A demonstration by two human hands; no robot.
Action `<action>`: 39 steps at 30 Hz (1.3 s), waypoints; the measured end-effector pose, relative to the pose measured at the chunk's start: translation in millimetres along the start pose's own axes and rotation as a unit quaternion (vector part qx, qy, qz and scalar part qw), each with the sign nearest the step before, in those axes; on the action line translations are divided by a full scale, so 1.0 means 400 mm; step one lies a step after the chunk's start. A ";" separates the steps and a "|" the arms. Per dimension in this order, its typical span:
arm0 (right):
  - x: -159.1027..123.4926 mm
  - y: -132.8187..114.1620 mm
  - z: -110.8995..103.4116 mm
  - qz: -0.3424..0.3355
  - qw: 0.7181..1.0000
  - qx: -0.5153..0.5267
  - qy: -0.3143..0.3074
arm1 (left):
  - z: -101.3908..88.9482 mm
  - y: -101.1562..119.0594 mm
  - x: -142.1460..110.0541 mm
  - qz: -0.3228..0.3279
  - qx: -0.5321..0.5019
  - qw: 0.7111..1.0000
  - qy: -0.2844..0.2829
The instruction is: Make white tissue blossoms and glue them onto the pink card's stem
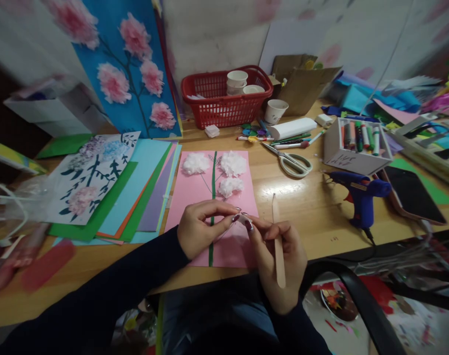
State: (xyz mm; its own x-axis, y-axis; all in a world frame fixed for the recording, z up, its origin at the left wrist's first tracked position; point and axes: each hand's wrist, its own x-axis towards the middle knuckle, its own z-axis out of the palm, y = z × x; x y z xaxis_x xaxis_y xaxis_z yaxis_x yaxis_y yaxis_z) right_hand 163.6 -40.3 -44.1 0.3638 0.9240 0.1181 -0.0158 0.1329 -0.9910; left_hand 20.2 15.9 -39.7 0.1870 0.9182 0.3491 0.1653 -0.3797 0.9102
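A pink card (194, 192) with a green stem strip and three white tissue flowers (232, 164) lies on the wooden table in front of me. My left hand (202, 228) and my right hand (279, 261) meet above its lower part, fingertips pinched together on a small piece I cannot make out. My right hand also grips a wooden stick (278, 241) that points up and away from me.
Stacked coloured paper (143, 192) lies to the left. Scissors (291, 160), a blue glue gun (359, 195), a marker box (357, 143) and a phone (412, 195) sit to the right. A red basket (224, 96) with cups stands behind. A chair arm (350, 291) curves below right.
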 end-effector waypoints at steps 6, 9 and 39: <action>-0.003 -0.001 0.006 0.012 1.000 0.017 -0.009 | 0.002 -0.002 -0.003 -0.063 -0.010 0.998 0.006; -0.008 -0.001 0.008 0.009 0.999 0.029 -0.029 | 0.006 -0.005 -0.002 -0.078 -0.031 0.996 0.020; 0.034 -0.006 -0.025 0.016 0.994 0.002 -0.107 | -0.001 0.002 -0.002 -0.168 -0.183 0.965 -0.083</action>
State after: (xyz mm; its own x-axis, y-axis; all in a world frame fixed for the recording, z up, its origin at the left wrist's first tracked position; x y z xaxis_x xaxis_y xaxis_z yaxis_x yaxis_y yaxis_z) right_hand 177.9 -31.6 -40.7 0.1556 0.9829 0.0982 -0.0284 0.1038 -0.9942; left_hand 20.0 15.0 -38.9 0.3400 0.9404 0.0077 -0.1033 0.0292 0.9942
